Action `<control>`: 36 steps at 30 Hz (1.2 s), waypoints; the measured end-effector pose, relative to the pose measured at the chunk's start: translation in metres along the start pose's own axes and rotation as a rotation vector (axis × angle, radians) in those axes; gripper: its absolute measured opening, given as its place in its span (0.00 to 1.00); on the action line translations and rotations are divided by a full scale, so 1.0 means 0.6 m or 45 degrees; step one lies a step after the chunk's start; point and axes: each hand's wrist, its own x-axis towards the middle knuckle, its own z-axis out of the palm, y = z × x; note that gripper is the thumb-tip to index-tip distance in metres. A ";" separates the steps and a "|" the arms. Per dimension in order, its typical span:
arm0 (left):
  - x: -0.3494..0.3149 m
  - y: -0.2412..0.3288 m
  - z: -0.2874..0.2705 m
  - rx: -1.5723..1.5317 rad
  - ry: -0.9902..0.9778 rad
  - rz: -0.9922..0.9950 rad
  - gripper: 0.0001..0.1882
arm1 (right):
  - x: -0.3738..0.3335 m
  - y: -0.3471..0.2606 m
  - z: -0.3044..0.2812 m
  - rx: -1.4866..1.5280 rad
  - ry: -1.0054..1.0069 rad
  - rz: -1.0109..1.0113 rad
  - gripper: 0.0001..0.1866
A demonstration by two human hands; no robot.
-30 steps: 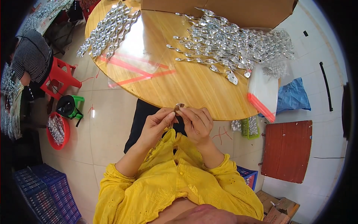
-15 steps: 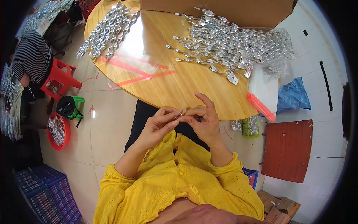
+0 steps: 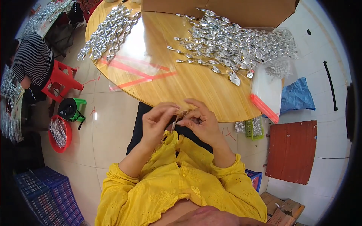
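My left hand is just off the table's near edge, its thumb and fingertips pinched together. Close to its right, my right hand curls its fingers and thumb around something small, with the index finger raised. A thin shiny piece hangs between the two hands; its kind is too small to make out. Beyond my hands, a large heap of twisted silver strips covers the right of the wooden table. A smaller bundle of twisted silver strips lies at the far left.
Clear plastic bags with red edges lie on the table; more bags hang over its right edge. A cardboard box stands behind. At left are a red stool, a red basin and a seated person.
My left hand has turned upward and drawn slightly away from the right, opening a gap where the thin piece shows. My right index finger has shifted left.
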 end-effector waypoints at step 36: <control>0.100 -0.008 0.055 0.625 -0.218 0.363 0.03 | 0.040 -0.056 -0.105 -0.912 0.236 -0.795 0.08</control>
